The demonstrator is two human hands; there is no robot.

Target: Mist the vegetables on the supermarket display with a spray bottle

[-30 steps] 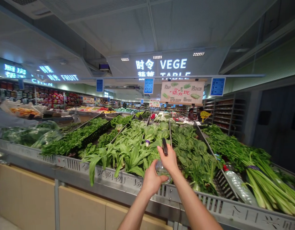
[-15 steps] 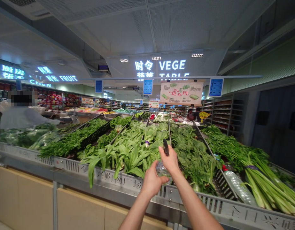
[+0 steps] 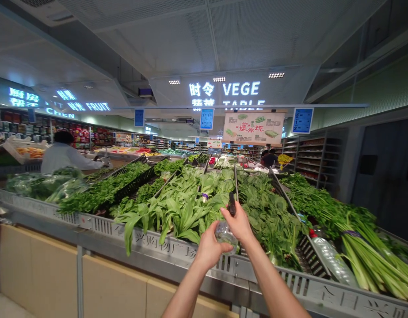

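Note:
A clear spray bottle [image 3: 225, 233] with a black spray head is held between my two hands in front of the vegetable stand. My left hand [image 3: 207, 249] wraps the lower body from the left side. Higher up, my right hand [image 3: 241, 224] is closed round the neck, just under the black head. Beyond them lie long-leaved greens [image 3: 175, 214] and, to the right, a bed of darker leafy greens [image 3: 266, 212]. A purple band circles one bunch near the bottle. Part of the bottle is hidden by my fingers.
A grey crate rim [image 3: 150, 243] runs along the front. Black dividers [image 3: 283, 194] separate the beds. On the right are celery [image 3: 366, 256] and a large clear bottle with a red cap [image 3: 336, 260]. At left, a person in white [image 3: 66, 154] stands behind bagged greens [image 3: 46, 183].
The view has shifted slightly, so the stand appears a little further right. The person in white has an arm stretched further over the produce. My grip on the spray bottle looks unchanged.

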